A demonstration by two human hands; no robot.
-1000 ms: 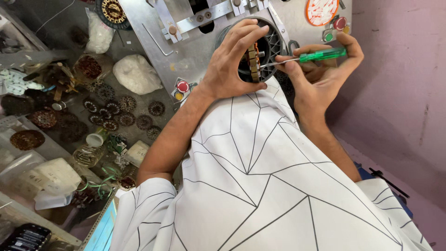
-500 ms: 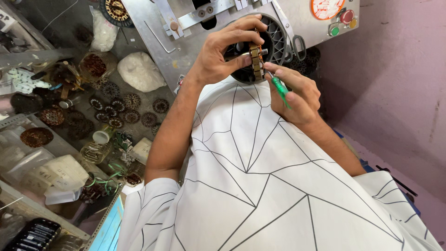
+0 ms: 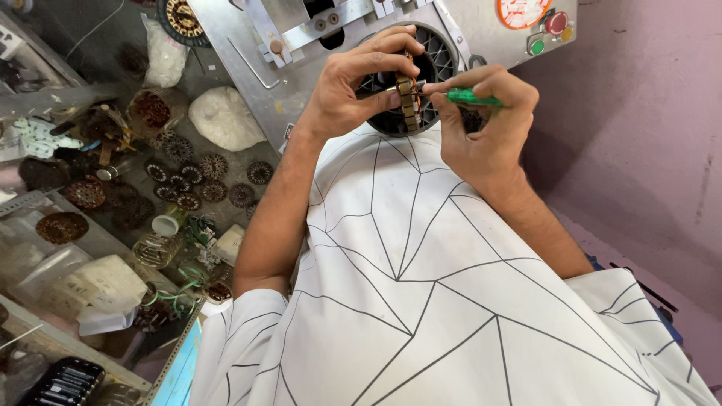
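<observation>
At 6 o'clock a white line-patterned shirt (image 3: 421, 301) is seen. Higher, a small wound stator core (image 3: 408, 101) is pinched edge-on by the left hand (image 3: 350, 90); a green-handled tool (image 3: 470, 97) is gripped by the right hand (image 3: 481, 128), tip touching it. Core is judged stiff, weighty, windings fragile; best held by rim. At 12, a grey machine panel (image 3: 241, 45) is seen.

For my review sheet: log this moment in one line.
left hand: holds wound core | right hand: green-handled tool at core | behind: grey machine
</observation>
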